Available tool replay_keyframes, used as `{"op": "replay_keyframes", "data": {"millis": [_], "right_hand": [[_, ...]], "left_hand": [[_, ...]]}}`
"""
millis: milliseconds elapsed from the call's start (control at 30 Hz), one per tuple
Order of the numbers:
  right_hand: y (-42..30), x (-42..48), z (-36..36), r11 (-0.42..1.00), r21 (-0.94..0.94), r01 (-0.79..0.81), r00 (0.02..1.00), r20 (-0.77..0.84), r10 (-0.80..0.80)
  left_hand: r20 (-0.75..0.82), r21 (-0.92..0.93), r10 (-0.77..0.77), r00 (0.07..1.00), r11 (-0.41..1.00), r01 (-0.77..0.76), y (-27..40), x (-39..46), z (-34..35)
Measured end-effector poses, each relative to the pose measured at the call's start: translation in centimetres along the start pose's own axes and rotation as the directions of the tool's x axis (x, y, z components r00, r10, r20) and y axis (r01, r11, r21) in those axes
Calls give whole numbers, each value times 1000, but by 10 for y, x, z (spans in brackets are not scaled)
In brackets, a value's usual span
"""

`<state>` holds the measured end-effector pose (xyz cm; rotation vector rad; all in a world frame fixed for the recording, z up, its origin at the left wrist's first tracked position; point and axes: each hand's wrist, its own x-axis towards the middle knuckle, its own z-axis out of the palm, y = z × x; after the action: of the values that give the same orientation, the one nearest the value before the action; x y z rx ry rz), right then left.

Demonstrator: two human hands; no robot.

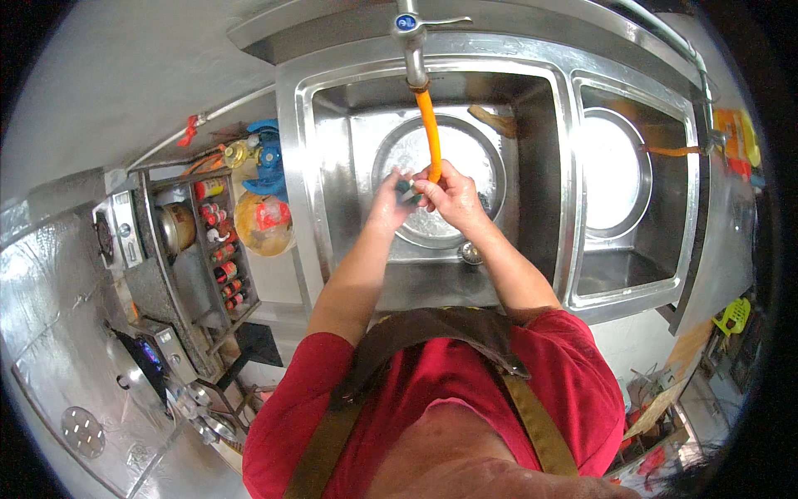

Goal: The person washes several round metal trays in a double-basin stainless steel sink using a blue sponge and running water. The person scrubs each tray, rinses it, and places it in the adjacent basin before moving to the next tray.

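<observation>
My left hand [388, 203], somewhat blurred, and my right hand [454, 194] meet over a round metal basin [381, 140] in the larger steel sink [333, 162]. Between their fingers is a small dark green and white thing [409, 192], too blurred and covered to name. Both hands look wet. An orange hose [428, 125] hangs from the metal faucet [414, 53], and its lower end reaches the fingers of my right hand. Water lies in the basin, with some dark bits near its right side.
A brown elongated thing [492, 120] lies behind the basin. Near its front edge is a drain strainer [470, 252]. The right sink [629, 274] holds another basin [648, 181]. At left stand a blue-topped gas cylinder [269, 156] and a rack of bottles [225, 271].
</observation>
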<state>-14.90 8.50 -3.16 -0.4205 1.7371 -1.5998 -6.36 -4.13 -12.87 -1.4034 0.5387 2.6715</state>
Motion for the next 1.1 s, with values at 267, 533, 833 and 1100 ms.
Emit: {"op": "replay_keyframes", "data": {"millis": [267,533,833,1100], "right_hand": [[6,-4,14,991,126,-44,997,69,35],[2,-13,24,980,197,12,1000,-25,-8],[7,-10,15,987,155,28,999,-49,-21],[32,5,2,999,29,-15,999,-38,16]], "left_hand": [[83,-109,-18,996,994,27,-20,45,-62],[49,99,19,999,995,-24,-11,50,-71],[-160,91,37,986,996,-23,-8,8,-24],[-1,399,228,974,893,-209,-11,4,-13]]}}
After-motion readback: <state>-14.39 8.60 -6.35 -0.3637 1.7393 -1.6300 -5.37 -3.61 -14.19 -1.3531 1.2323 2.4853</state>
